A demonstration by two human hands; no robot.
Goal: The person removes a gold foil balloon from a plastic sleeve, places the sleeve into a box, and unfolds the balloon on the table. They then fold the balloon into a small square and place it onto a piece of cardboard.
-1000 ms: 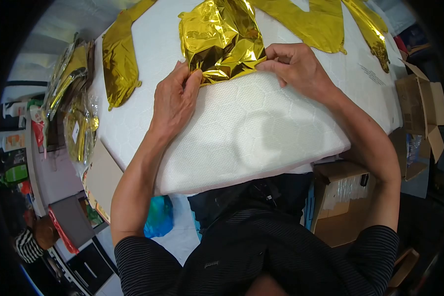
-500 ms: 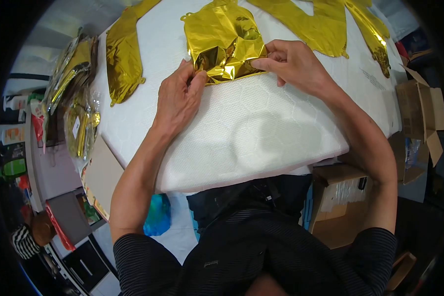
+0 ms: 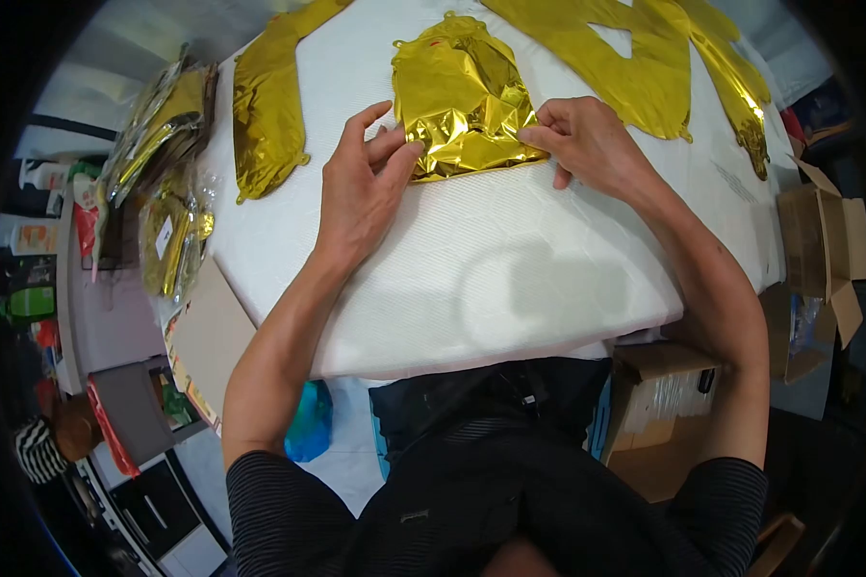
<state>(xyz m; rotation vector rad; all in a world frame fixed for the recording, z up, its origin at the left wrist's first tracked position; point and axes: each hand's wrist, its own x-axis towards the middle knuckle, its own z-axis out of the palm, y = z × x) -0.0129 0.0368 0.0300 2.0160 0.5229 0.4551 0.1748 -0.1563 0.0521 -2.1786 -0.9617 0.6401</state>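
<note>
A gold foil balloon (image 3: 467, 87), flat and creased, lies on the white padded surface (image 3: 471, 279), its lower part folded and crumpled along the near edge. My left hand (image 3: 361, 192) is at the balloon's left side, fingers apart, the thumb tip touching the foil's lower left corner. At the opposite corner, my right hand (image 3: 592, 144) pinches the foil edge between thumb and curled fingers. Another flat gold balloon piece (image 3: 267, 120) lies to the left. A larger gold foil balloon (image 3: 645, 87) with a triangular gap is spread out at the upper right.
Bagged gold foil packets (image 3: 168, 231) hang or lean at the left beside a shelf with bottles (image 3: 34, 303). Open cardboard boxes (image 3: 808, 231) stand on the right, with one more carton (image 3: 659, 433) below the surface's edge. A blue shiny bag (image 3: 310, 423) sits on the floor.
My left hand's fingers have lifted and spread from their hold on the foil. The crumpled lower part looks flatter. The camera view has shifted slightly, so things sit lower and further right.
</note>
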